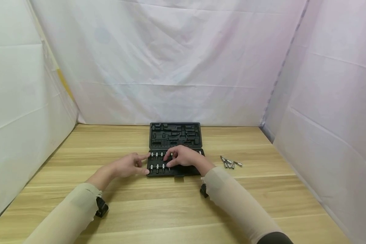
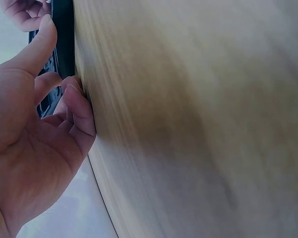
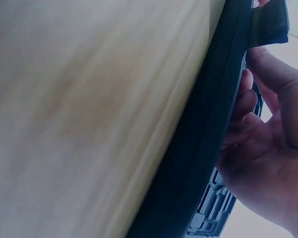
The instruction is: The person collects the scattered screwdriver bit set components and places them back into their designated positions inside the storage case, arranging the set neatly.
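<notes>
An open black socket case (image 1: 179, 175) lies on the table, its lid tilted up at the back. Bit sockets (image 1: 157, 167) with silver ends sit in two rows in its base. My left hand (image 1: 128, 166) is at the case's left side, index finger at the back row's end and thumb at the front corner; its other fingers are bent. My right hand (image 1: 184, 156) reaches over the base, bent index finger and thumb apart. Its thumb tip is at one bit socket (image 1: 169, 169) in the front row. The right hand hides part of the base.
Several loose bit sockets (image 1: 230, 163) lie in a small heap right of the case. The lid (image 1: 175, 135) has moulded recesses. A latch tab (image 1: 179, 179) sticks out at the front edge. White sheets (image 1: 170, 67) enclose the wooden table (image 1: 158, 210) at back and sides.
</notes>
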A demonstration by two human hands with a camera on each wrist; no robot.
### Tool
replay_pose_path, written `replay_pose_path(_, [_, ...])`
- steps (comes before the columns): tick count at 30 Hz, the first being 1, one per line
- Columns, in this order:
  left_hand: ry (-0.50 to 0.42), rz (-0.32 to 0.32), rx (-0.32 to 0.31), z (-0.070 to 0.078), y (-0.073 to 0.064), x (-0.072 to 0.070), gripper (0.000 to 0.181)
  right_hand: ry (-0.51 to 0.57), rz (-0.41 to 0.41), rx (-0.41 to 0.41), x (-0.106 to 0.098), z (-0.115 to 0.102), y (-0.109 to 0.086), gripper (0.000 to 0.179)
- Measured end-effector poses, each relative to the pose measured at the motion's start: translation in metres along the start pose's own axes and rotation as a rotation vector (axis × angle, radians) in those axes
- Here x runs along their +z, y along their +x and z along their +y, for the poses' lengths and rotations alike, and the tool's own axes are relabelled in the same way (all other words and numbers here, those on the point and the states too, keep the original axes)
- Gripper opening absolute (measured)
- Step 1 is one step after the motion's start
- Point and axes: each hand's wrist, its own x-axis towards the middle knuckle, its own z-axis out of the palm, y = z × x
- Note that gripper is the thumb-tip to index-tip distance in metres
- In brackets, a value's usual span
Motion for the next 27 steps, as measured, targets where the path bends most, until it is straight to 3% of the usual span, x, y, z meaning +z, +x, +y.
replay_pose_path(8, [-0.003,0.007,0.006,-0.0027,-0.0004,-0.0017,0.085,-0.007,-0.002,0.019,0.0012,-0.0021,0.0032,0.010])
replay_pose_path(16, [-0.001,0.011,0.015,-0.0034,-0.0011,-0.0027,0.085,-0.006,-0.025,-0.035,0.0017,0.0009,0.0027,0.005])
replay_pose_path(27, [0.008,-0.004,0.015,-0.0039,0.0017,-0.0028,0.085,0.046,-0.064,-0.063,-0.0038,0.0037,-0.0025,0.021])
